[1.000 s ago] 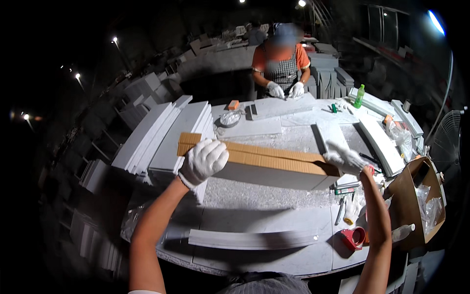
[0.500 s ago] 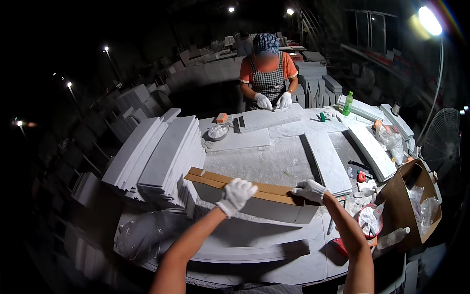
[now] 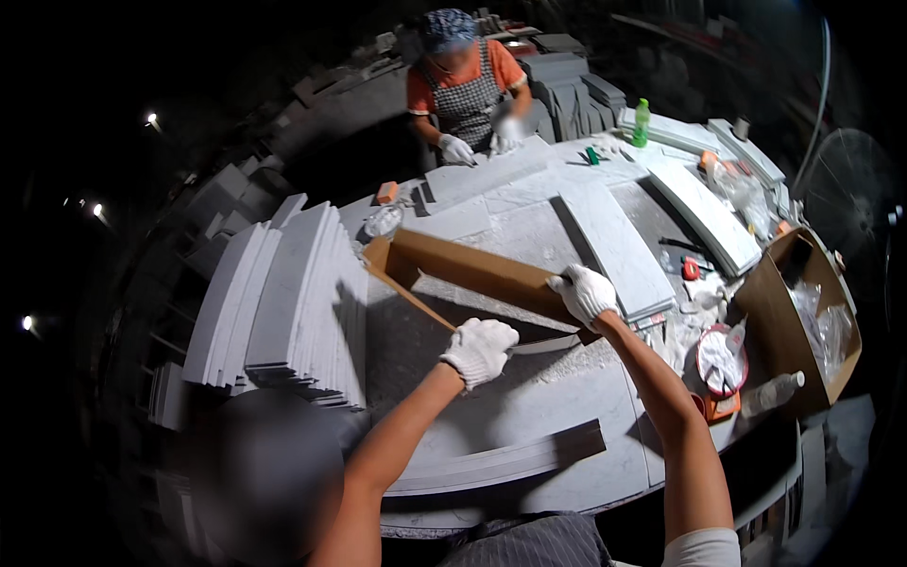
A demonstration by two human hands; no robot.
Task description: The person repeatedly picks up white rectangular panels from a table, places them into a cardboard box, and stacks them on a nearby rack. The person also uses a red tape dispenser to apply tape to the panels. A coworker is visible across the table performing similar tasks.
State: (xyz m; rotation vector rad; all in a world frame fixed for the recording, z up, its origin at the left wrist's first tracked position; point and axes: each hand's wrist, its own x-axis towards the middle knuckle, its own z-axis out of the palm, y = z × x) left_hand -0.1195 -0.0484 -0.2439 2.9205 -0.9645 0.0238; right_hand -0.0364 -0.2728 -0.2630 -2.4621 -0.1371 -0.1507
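A long, narrow cardboard box (image 3: 482, 269), brown on its inner faces, stands spread open at the middle of the work table. My left hand (image 3: 480, 352), in a white knit glove, is closed at the near edge of the box, its fingertips partly hidden. At the box's right end my gloved right hand (image 3: 586, 293) grips the top of the far wall. What lies at the bottom of the box I cannot make out clearly. Nearer to me rests a curved white stone strip (image 3: 501, 461).
Stacked stone slabs (image 3: 293, 283) stand at the left, beside a blurred dark round shape (image 3: 265, 472). Across the table a co-worker (image 3: 468, 90) handles a slab. To the right are a loose slab (image 3: 619, 246), a red-rimmed bowl (image 3: 721, 359), a bottle (image 3: 773, 392) and an open carton (image 3: 803, 321).
The box's brown top has parted and its walls now stand apart. My left hand has come nearer to me. A blurred dark shape has appeared at lower left, and the whole view has shifted.
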